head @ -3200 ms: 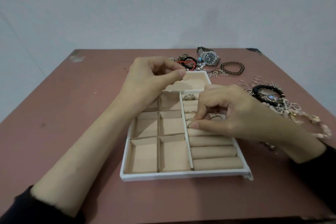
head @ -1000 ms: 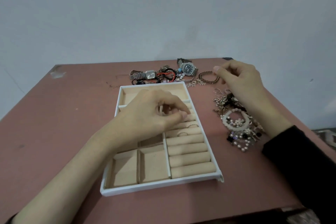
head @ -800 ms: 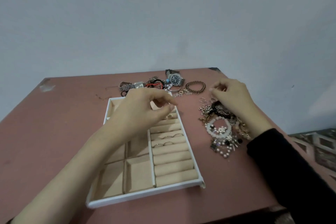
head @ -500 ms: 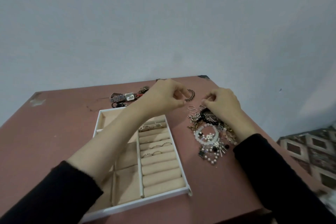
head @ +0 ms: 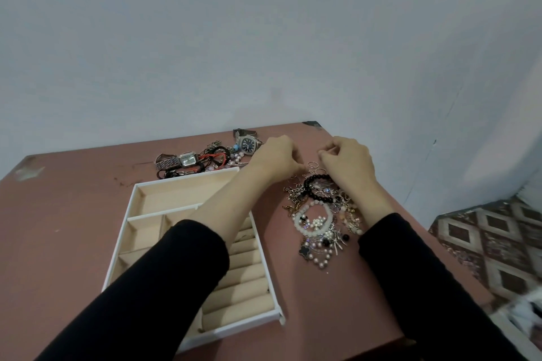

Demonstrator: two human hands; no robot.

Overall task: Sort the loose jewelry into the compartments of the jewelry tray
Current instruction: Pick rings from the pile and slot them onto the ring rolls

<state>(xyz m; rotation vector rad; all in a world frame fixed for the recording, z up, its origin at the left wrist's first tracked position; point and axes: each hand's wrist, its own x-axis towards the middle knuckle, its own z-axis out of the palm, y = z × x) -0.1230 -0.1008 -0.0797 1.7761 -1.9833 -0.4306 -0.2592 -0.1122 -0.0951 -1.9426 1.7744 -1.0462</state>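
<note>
The white jewelry tray [head: 133, 199] with beige compartments lies at the left, and my left forearm crosses over its ring rolls. My left hand [head: 275, 160] is past the tray's far right corner with its fingers curled. Its fingertips are down beside several thin loose rings [head: 315, 167], and what they hold is hidden. My right hand [head: 349, 161] hovers over the same rings, thumb and forefinger pinched on what looks like a thin ring. A tangled jewelry pile [head: 322, 226] with a black bead bracelet [head: 318, 187] and a white pearl bracelet [head: 311, 221] lies between my wrists.
Behind the tray lie a silver rectangular watch [head: 187, 159], red and black cords [head: 217, 157] and a round blue-dial watch [head: 247, 144]. The brown table's right edge [head: 410, 214] runs close to the pile. Patterned floor [head: 498, 243] shows beyond it, with a wall behind.
My left hand has left the tray's ring rolls and moved right to the loose rings. My right hand stays pinched over the rings. My head has turned right and up.
</note>
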